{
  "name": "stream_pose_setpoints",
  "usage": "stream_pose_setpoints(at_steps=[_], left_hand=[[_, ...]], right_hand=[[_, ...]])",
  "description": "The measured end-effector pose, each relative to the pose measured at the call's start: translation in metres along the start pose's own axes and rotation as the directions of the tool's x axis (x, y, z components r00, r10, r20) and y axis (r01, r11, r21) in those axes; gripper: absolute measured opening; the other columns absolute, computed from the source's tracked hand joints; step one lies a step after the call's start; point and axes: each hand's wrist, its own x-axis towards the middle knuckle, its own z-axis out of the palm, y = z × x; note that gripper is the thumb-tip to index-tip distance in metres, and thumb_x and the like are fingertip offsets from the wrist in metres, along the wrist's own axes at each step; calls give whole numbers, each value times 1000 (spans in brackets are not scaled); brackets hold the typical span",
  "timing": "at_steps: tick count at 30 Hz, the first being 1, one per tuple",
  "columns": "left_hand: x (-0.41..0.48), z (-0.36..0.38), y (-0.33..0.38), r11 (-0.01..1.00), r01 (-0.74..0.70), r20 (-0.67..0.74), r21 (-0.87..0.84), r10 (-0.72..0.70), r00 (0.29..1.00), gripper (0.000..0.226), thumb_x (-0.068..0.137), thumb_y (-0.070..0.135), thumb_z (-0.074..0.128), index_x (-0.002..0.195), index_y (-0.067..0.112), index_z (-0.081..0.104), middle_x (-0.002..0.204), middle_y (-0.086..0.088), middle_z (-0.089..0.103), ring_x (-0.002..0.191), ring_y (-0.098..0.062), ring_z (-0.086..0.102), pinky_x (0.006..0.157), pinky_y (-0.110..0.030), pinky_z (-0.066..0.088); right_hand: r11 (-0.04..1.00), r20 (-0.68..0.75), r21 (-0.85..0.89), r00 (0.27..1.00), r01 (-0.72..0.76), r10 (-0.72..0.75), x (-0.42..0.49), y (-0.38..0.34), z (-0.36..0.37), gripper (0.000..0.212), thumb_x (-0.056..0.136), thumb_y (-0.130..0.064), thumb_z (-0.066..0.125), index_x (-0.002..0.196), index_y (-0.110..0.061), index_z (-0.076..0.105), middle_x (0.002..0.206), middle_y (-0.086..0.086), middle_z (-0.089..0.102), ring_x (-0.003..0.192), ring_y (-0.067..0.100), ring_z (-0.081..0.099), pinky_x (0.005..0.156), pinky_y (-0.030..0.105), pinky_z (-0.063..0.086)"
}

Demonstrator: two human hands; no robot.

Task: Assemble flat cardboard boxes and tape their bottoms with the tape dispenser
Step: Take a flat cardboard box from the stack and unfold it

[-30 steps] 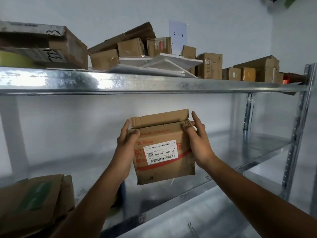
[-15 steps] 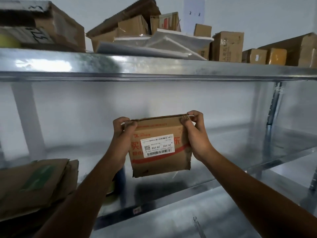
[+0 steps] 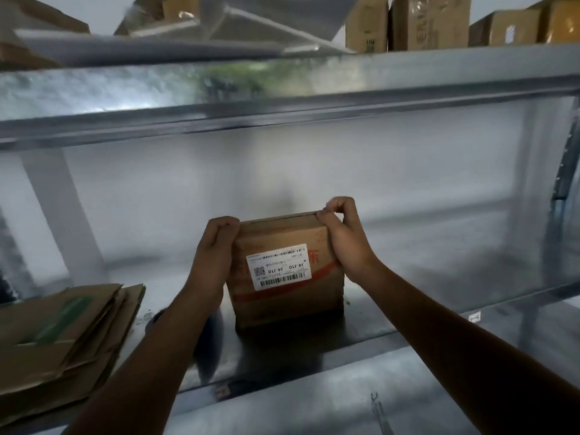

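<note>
Gripping box (image 3: pixel 282 304) by its top corners: left hand (image 3: pixel 213 255), right hand (image 3: pixel 342 243), fingers curled over the edge | box: brown cardboard cuboid, white barcode label (image 3: pixel 279 266), red band; stands on galvanized shelf (image 3: pixel 439 277) | creased flat cardboard (image 3: pixel 62 328) left, cut off | upper shelf (image 3: pixel 282 89) blurred; cartons (image 3: pixel 430 23) cropped

Box: small closed cardboard box (image 3: pixel 282 296), upright, white barcode label (image 3: pixel 279 266) on its near face
Left hand: left hand (image 3: pixel 216 246) curled over the box's top left corner
Right hand: right hand (image 3: pixel 342 243) curled over the top right corner
Shelf: metal shelf (image 3: pixel 439 277) beneath the box; contact unclear
Near left: stack of flat cardboard (image 3: pixel 62 324) lying on the shelf
Above: upper shelf (image 3: pixel 314 89) bearing brown boxes (image 3: pixel 430 20)
</note>
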Motion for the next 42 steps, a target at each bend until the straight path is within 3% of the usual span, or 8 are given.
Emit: stream_pose_setpoints(at_steps=[3, 7, 19, 23, 32, 34, 38, 42], left_hand=[[3, 1, -6, 1000, -17, -28, -11, 17, 999, 11, 93, 42, 60, 94, 36, 69, 94, 8, 74, 83, -8, 73, 64, -27, 56], [9, 6, -6, 1000, -1, -79, -6, 0, 997, 10, 94, 38, 62, 90, 37, 71, 95, 4, 74, 84, -11, 71, 72, -31, 57], [-11, 18, -19, 999, -23, -161, -26, 19, 987, 12, 92, 38, 59, 85, 32, 66, 80, 4, 68, 79, -15, 67, 73, -37, 55], [-26, 28, -35, 998, -29, -245, 57, 42, 969, 16, 101, 32, 55, 97, 20, 65, 71, 15, 68, 64, 4, 66, 53, -17, 51], [-15, 26, -27, 989, -1, -203, 149, 32, 979, 11, 98, 26, 61, 99, 20, 71, 98, 7, 73, 89, -10, 69, 68, -20, 54], [-9, 21, -22, 882, -105, -174, 460, 205, 963, 14, 99, 25, 61, 105, 24, 73, 120, 4, 67, 111, -15, 64, 93, -34, 54], [-6, 32, 0, 260, -366, 257, 893, 373, 892, 34, 105, 43, 47, 119, 28, 73, 137, 0, 64, 135, -25, 51, 119, -54, 27], [-9, 44, 8, 225, -334, 311, 915, 132, 941, 50, 106, 54, 23, 127, 33, 63, 128, 4, 69, 120, -19, 59, 108, -39, 39]], right_hand=[[998, 35, -52, 998, 45, -43, 8, 6, -1, 32, 99, -27, 55, 126, -44, 56, 112, -7, 53, 82, 4, 65, 69, 21, 53], [988, 4, -127, 996, 85, -86, 13, 14, 2, 21, 101, -27, 54, 108, -28, 74, 121, -6, 51, 93, -13, 58, 78, 5, 42], [970, 66, -203, 990, 132, -121, 4, 19, -14, 25, 94, -41, 48, 101, -37, 71, 114, -10, 60, 98, -3, 62, 81, 16, 50], [976, 16, -189, 994, 107, -106, -7, 40, -18, 24, 98, -30, 49, 103, -30, 73, 114, -7, 62, 99, 0, 62, 80, 18, 51], [957, 74, -213, 980, 198, -186, -3, 45, -19, 22, 99, -38, 47, 97, -35, 69, 100, -28, 62, 97, -8, 59, 80, 6, 44], [952, 93, -243, 981, 188, -171, 4, 50, -19, 24, 102, -33, 47, 107, -29, 70, 112, -18, 59, 105, -6, 57, 87, 8, 42], [937, 131, -295, 979, 187, -154, 12, 54, -19, 20, 105, -28, 49, 110, -29, 68, 119, -9, 57, 107, -6, 57, 84, 4, 41], [877, 225, -411, 960, 249, -167, 16, 45, -26, 30, 107, -32, 44, 132, -31, 61, 137, -8, 57, 120, -1, 52, 91, 1, 36]])
